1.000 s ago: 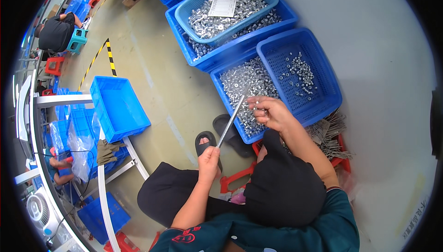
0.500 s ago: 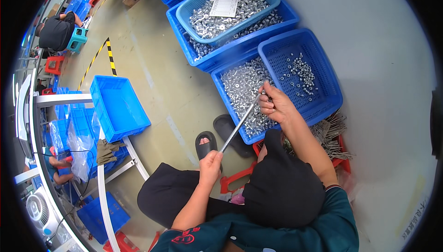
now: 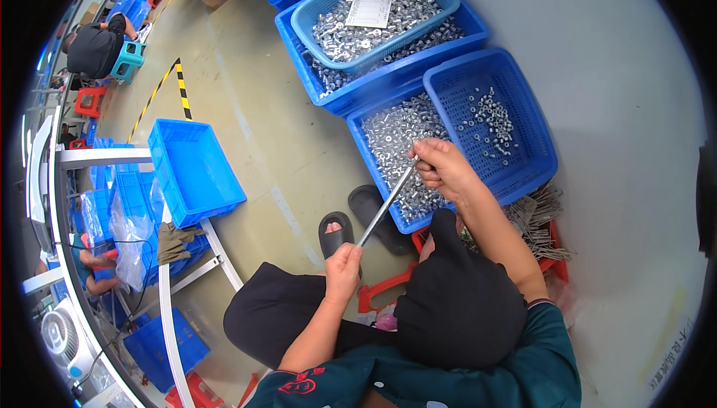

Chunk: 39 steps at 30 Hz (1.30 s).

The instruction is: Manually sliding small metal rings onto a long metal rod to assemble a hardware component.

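Note:
A slim silvery metal rod (image 3: 386, 205) slants up and to the right across my lap. My left hand (image 3: 343, 268) is closed round its near end. At the far end my right hand (image 3: 442, 166) pinches the tip between thumb and fingers; whether a small part is also in that pinch is hidden. Beneath the right hand lies a blue bin (image 3: 404, 226) filled with small shiny metal sleeves (image 3: 392, 132). A blue perforated basket (image 3: 534, 147) rests over the bin's right side, holding loose metal nuts (image 3: 493, 120).
Behind stands a larger blue bin (image 3: 340, 102) with a light-blue basket (image 3: 452, 1) of metal parts and a paper slip (image 3: 370, 10). Long thin rods (image 3: 530, 221) fill a red crate at my right. An empty blue crate (image 3: 196, 173) sits left on a white frame (image 3: 168, 311).
My right hand has shifted slightly down and its fingers have turned at the rod's tip. The left hand still grips the near end. The whole view has moved a little.

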### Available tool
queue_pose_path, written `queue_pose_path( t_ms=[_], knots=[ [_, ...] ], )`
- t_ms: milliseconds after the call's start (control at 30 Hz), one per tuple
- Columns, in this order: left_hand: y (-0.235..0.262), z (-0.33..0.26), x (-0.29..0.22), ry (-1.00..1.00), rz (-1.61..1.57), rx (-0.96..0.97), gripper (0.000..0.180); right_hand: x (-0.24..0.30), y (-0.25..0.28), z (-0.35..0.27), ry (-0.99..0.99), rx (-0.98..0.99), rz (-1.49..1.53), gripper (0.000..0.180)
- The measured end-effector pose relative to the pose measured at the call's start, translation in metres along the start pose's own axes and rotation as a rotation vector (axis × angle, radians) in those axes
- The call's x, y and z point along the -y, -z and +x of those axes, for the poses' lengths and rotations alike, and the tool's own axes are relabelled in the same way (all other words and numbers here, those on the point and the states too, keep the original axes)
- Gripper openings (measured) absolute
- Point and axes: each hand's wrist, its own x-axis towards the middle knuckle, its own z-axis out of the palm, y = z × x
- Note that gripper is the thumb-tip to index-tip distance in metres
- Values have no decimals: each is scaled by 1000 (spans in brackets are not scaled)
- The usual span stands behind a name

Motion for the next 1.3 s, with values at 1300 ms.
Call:
queue_pose_path(
  t_ms=[1300],
  knots=[
    [7, 2, 1, 62, -97, 54, 23, -13, -19, -11, -3, 25, -111, 35]
  ],
)
